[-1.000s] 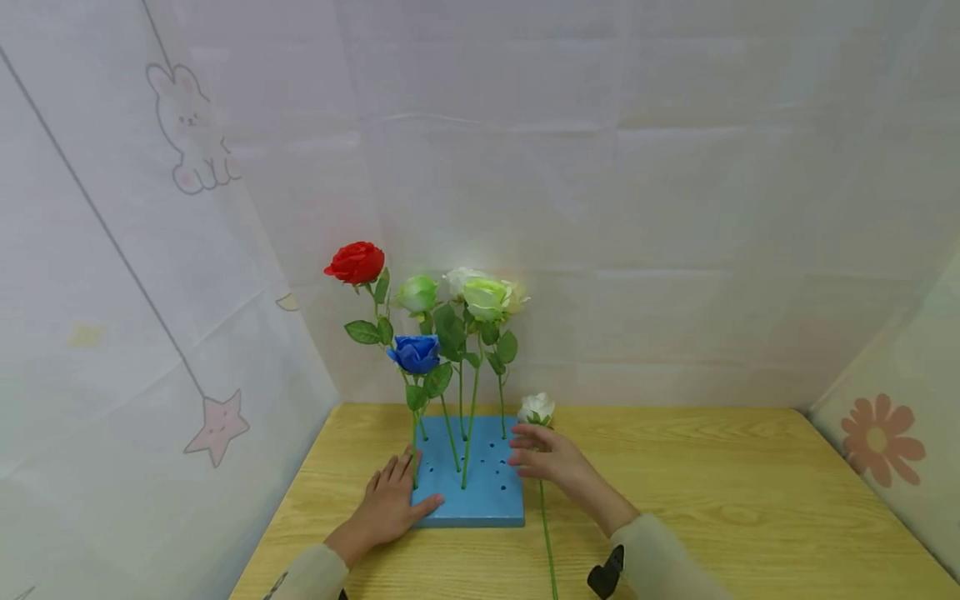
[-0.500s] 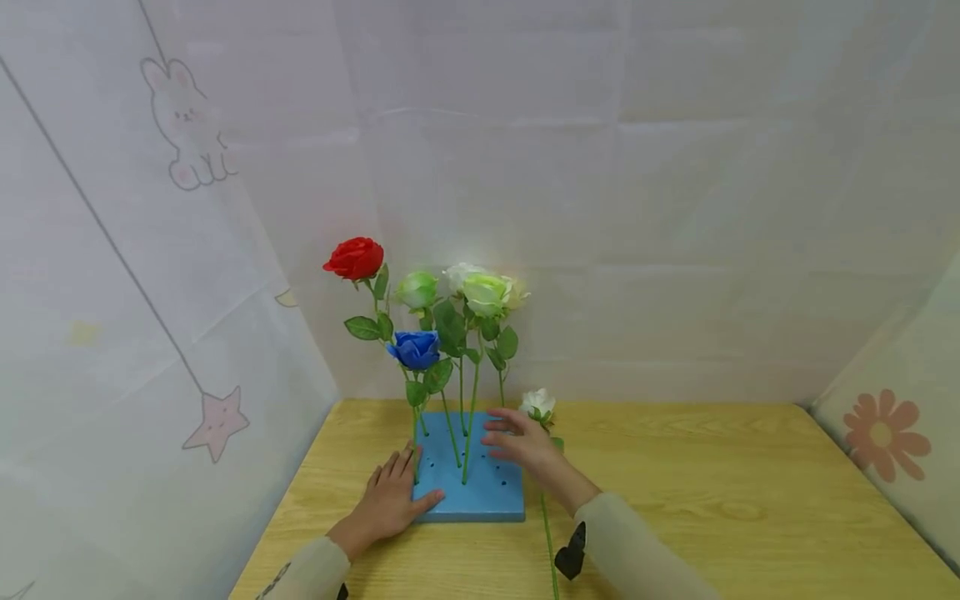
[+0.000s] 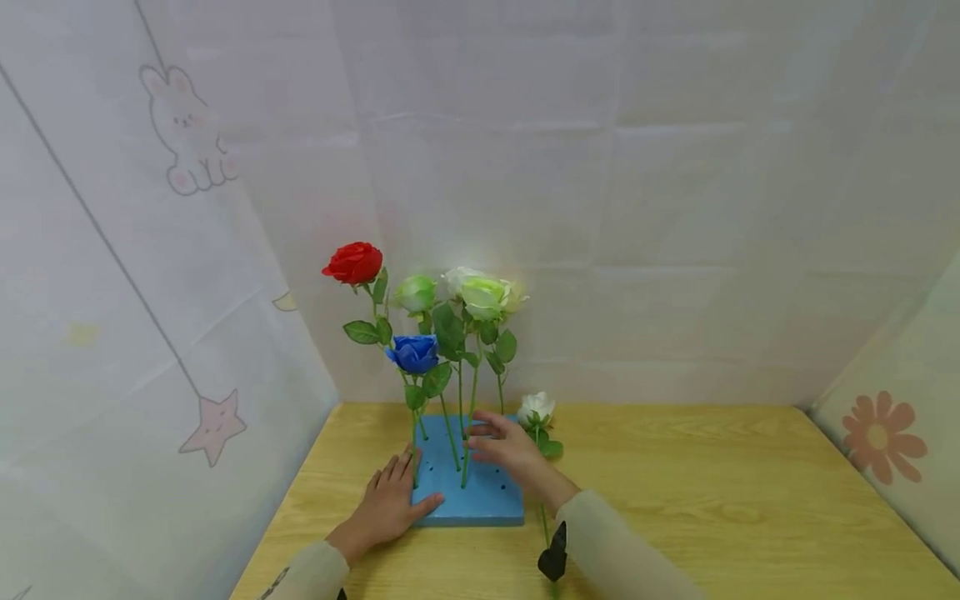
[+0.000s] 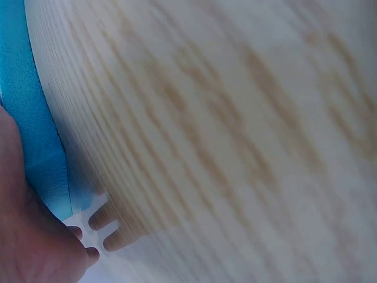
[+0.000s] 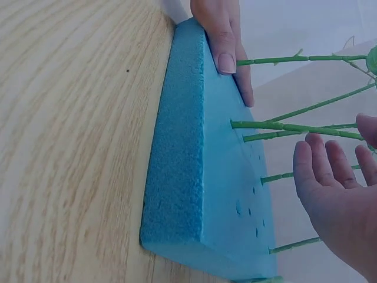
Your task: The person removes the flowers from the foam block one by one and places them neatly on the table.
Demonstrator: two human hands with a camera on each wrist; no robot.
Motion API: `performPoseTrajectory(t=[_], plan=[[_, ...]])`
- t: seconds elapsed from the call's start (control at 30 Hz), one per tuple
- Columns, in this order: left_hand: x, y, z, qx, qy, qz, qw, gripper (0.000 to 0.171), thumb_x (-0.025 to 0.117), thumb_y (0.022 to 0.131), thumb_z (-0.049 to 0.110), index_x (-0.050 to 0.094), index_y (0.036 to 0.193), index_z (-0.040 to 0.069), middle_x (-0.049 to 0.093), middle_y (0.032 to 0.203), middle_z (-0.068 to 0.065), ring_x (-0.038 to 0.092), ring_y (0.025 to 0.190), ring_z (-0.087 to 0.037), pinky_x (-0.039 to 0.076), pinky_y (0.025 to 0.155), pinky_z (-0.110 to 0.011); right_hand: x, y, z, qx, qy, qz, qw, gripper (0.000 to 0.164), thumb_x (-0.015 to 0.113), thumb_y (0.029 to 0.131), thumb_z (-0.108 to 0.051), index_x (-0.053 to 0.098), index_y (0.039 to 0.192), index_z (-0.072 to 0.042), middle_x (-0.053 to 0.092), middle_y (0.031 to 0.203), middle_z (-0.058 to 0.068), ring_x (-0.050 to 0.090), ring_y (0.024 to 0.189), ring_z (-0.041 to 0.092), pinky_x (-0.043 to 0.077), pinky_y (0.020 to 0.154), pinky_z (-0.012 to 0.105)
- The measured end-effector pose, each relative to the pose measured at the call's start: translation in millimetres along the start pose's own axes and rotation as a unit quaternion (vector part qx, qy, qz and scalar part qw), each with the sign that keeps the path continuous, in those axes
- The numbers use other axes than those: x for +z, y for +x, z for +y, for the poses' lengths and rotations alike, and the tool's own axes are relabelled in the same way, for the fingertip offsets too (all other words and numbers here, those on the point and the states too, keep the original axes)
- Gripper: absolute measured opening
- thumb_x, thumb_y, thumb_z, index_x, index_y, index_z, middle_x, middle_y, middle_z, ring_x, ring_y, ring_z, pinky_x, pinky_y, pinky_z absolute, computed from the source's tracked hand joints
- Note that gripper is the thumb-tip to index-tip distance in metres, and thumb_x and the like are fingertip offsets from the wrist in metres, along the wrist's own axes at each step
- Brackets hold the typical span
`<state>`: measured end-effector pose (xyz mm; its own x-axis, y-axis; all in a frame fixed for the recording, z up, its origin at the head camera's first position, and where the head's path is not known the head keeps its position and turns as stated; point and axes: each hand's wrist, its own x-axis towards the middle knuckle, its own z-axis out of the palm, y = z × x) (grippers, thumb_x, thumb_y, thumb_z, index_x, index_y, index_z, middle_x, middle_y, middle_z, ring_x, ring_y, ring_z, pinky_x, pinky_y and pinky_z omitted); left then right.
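Note:
A blue foam board [image 3: 480, 507] with small holes bears several upright artificial roses. My left hand [image 3: 386, 504] rests on its left edge, fingers spread, thumb on the top face near the front corner. My right hand [image 3: 513, 454] is over the board's right half, fingers loosely bent. In the right wrist view, the green stem [image 5: 294, 128] of a front rose passes between its thumb and fingers [image 5: 321, 159], not pinched. That stem appears to carry the light green rose [image 3: 483, 298]. Also on the board are a red rose [image 3: 352, 263], a blue rose [image 3: 414, 355] and a green-white rose [image 3: 415, 294].
Right of the board, a white rose [image 3: 536, 409] lies on the wooden table [image 3: 697, 500], its stem partly behind my right forearm. Pale rose heads [image 3: 459, 278] overlap at the back of the board. A printed white cloth [image 3: 675, 208] stands behind the table.
My right hand has moved left, from the board's right edge beside the lying white rose to the front rose's stem. My left hand has stayed on the board.

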<state>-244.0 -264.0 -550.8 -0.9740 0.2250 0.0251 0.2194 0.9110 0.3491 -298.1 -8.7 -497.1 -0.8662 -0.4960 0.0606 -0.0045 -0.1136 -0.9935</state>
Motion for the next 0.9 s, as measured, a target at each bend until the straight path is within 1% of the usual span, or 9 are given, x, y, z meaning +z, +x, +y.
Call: performPoseTrajectory(t=[0.1, 0.17, 0.3, 0.43, 0.6, 0.77, 0.9], plan=[[1.9, -0.4, -1.1, -0.002, 0.003, -0.001, 1.0000, 0.100, 0.046, 0.094, 0.074, 0.020, 0.162, 0.006, 0.017, 0.168, -0.018, 0.022, 0.150, -0.047, 0.020, 0.113, -0.071, 3.1, -0.9, 1.3, 0.004, 0.004, 0.001, 1.000, 0.060, 0.062, 0.101, -0.009, 0.036, 0.154, 0.003, 0.051, 0.143, 0.030, 0.059, 0.125, 0.040, 0.052, 0.101, 0.048], [3.4, 0.1, -2.2, -0.003, 0.005, 0.000, 1.0000, 0.101, 0.045, 0.094, 0.075, 0.020, 0.162, 0.006, 0.018, 0.168, -0.017, 0.022, 0.150, -0.046, 0.020, 0.113, -0.071, 4.8, -0.8, 2.8, 0.005, 0.007, -0.001, 1.000, 0.057, 0.062, 0.102, -0.010, 0.039, 0.153, 0.003, 0.053, 0.141, 0.030, 0.059, 0.125, 0.041, 0.051, 0.101, 0.048], [5.0, 1.3, -3.3, -0.005, 0.002, 0.003, 1.0000, 0.101, 0.045, 0.093, 0.076, 0.021, 0.163, 0.007, 0.018, 0.168, -0.017, 0.022, 0.150, -0.046, 0.020, 0.113, -0.072, 9.0, 0.0, 4.9, 0.003, 0.005, 0.000, 1.000, 0.048, 0.063, 0.101, -0.011, 0.050, 0.146, -0.001, 0.057, 0.137, 0.030, 0.060, 0.122, 0.042, 0.051, 0.101, 0.049], [4.5, 1.1, -2.2, -0.007, -0.002, 0.002, 1.0000, 0.102, 0.045, 0.093, 0.077, 0.020, 0.163, 0.007, 0.018, 0.168, -0.017, 0.022, 0.150, -0.046, 0.020, 0.113, -0.072, 13.8, 0.5, 6.0, 0.002, -0.004, 0.013, 1.000, 0.039, 0.065, 0.100, -0.009, 0.059, 0.138, -0.003, 0.065, 0.127, 0.025, 0.065, 0.116, 0.039, 0.052, 0.099, 0.050], [4.0, 0.2, -1.2, -0.010, -0.001, -0.002, 0.9999, 0.102, 0.045, 0.093, 0.076, 0.019, 0.163, 0.007, 0.017, 0.168, -0.017, 0.021, 0.151, -0.046, 0.019, 0.113, -0.071, 18.0, 1.3, 7.8, 0.016, -0.013, 0.030, 0.999, 0.033, 0.064, 0.100, -0.009, 0.062, 0.133, -0.003, 0.070, 0.116, 0.018, 0.070, 0.108, 0.032, 0.052, 0.098, 0.052], [1.8, -1.3, -0.4, -0.012, -0.001, 0.003, 0.9999, 0.100, 0.049, 0.094, 0.073, 0.021, 0.162, 0.005, 0.018, 0.167, -0.018, 0.023, 0.150, -0.047, 0.020, 0.113, -0.072, 21.4, 0.9, 6.4, 0.023, -0.024, 0.040, 0.999, 0.032, 0.062, 0.102, -0.010, 0.063, 0.132, 0.000, 0.071, 0.114, 0.016, 0.071, 0.104, 0.028, 0.052, 0.098, 0.053], [2.4, -0.6, -1.2, -0.011, 0.001, 0.002, 0.9999, 0.101, 0.048, 0.094, 0.074, 0.020, 0.162, 0.005, 0.017, 0.168, -0.017, 0.022, 0.150, -0.047, 0.020, 0.113, -0.072, 22.0, 0.0, 3.5, 0.020, -0.022, 0.042, 0.999, 0.030, 0.061, 0.102, -0.010, 0.064, 0.130, 0.000, 0.071, 0.114, 0.017, 0.071, 0.105, 0.030, 0.051, 0.098, 0.055]])
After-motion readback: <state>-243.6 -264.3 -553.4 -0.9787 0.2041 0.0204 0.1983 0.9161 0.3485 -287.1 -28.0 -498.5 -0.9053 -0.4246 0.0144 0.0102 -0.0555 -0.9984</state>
